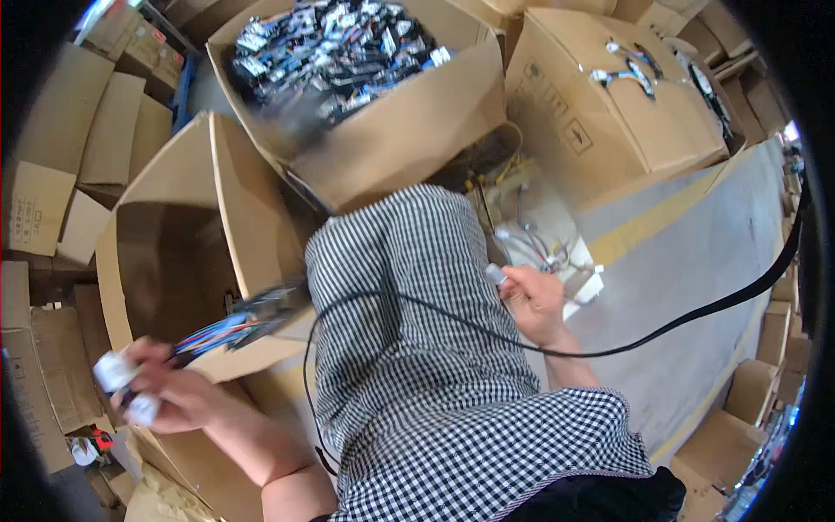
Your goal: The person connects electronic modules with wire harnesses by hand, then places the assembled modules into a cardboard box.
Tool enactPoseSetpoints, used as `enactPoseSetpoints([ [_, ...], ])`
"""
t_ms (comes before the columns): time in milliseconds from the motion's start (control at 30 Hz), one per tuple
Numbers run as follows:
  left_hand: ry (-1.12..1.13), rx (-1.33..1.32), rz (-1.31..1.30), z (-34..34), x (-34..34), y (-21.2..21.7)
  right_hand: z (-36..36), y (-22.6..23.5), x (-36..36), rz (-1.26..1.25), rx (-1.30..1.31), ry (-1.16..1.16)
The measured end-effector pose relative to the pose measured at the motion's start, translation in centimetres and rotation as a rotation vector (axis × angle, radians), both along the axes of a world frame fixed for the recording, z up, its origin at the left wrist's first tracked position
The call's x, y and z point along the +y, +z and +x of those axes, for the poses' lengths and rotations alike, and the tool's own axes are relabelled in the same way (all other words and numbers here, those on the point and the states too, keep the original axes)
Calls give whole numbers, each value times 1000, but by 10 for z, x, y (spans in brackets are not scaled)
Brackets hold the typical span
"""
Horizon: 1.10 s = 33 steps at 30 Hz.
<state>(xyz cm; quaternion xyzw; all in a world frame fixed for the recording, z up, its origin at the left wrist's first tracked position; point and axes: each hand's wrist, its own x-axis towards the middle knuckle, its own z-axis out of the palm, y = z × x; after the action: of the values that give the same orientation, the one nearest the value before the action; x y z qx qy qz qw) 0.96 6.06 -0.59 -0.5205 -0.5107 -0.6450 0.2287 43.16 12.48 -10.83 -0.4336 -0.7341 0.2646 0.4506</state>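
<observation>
My left hand [178, 391], blurred by motion, is closed around a wire harness [222, 335] over the near side of a tall open carton [257, 230]. White connector-like ends [115, 372] stick out past my fingers, and blue, red and black wires trail to the right. Beside my right thigh, my right hand [535, 304] pinches a small whitish plastic piece [496, 274]; its exact kind is unclear. Just beyond that hand stands a pale open container [557, 224] with loose wires and connectors [548, 254] in it.
A large carton [400, 152] full of wire harnesses [335, 56] stands ahead. To its right, a closed-looking carton [600, 113] carries several harness pieces [631, 74]. A black cord [417, 304] crosses my checked apron [391, 252]. Stacked cardboard [52, 209] lines the left.
</observation>
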Motion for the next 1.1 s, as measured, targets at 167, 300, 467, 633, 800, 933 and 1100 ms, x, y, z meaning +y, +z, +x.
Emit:
enactPoseSetpoints([
  [167,240,-39,-360,-98,13,-36,-59,-1,49,134,-179,135],
  [300,120,56,-1402,-82,49,-71,-90,-1,84,242,-365,244],
  [467,-118,-60,-1319,-94,108,-38,-117,-7,123,280,-463,270],
  [633,-199,409,-990,-73,311,13,-125,-11,146,160,-455,317],
  [800,-89,578,-921,-88,522,-13,-129,-9,156,104,-308,406],
  [933,73,565,-1217,-86,642,-41,-119,-13,167,134,-365,350],
  [1100,128,666,-1540,-94,703,-88,-111,-10,192,126,-394,218],
])
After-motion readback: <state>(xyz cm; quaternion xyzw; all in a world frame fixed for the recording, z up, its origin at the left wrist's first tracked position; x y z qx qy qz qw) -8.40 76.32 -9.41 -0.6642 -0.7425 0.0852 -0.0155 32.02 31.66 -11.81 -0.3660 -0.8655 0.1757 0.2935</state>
